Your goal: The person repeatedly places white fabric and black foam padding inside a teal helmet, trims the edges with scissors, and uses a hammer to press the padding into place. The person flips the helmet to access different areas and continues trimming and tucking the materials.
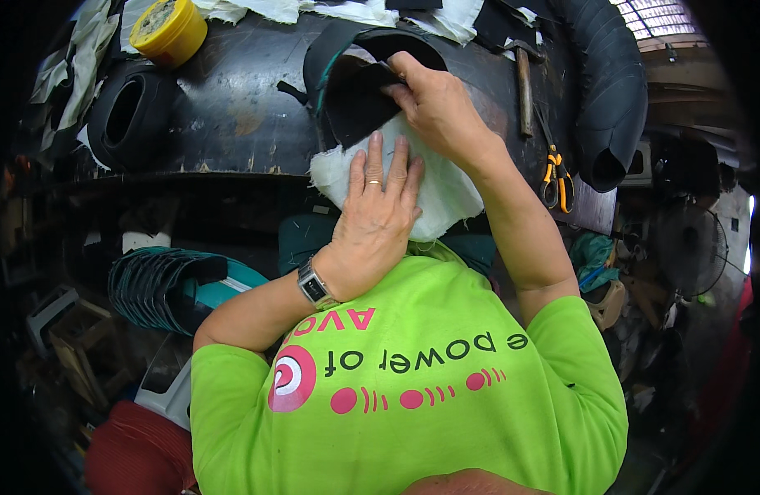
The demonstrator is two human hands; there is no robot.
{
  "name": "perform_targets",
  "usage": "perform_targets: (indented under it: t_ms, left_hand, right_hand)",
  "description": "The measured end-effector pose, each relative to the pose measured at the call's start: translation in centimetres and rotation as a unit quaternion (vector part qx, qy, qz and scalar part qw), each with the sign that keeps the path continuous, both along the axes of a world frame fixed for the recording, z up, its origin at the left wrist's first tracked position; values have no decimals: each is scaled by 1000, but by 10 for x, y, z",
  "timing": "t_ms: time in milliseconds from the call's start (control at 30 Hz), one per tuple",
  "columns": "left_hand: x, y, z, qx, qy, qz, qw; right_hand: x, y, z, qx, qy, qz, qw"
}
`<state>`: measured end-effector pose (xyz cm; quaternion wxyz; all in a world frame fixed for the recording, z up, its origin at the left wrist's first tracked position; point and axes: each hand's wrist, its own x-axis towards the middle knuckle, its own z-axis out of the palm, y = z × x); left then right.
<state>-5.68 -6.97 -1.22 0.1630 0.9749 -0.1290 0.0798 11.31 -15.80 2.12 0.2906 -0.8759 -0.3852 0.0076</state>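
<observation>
White cloth (446,194) at frame centre: left hand (378,216) presses it flat, fingers spread; right hand (436,107), above, pinches the black rubber piece (355,99).

The white cloth (434,194) under the hands is showing a coarse, loosely woven, matt weave with fraying edges. The black piece (355,91) above it is looking like smooth, dull rubber, curling at its cut rim. The desk (231,115) is appearing dark, worn and faintly glossy, with scuffed brown patches. The yellow tub (167,31) is looking like shiny plastic. The hammer (524,82) is showing a matt wooden handle. The wristwatch (316,286) is gleaming as brushed metal. The scissors (556,177) are carrying smooth orange plastic grips.
</observation>
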Motion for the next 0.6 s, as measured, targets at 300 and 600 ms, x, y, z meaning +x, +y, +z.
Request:
perform_targets:
  t_ms: [300, 600]
  left_hand:
    - [4, -1, 6, -15, 22, -9, 1000]
    - [16, 18, 21, -85, 15, 28, 996]
  right_hand:
    - [-5, 1, -8, -58, -39, -75, 995]
    - [-4, 0, -3, -89, 9, -102, 991]
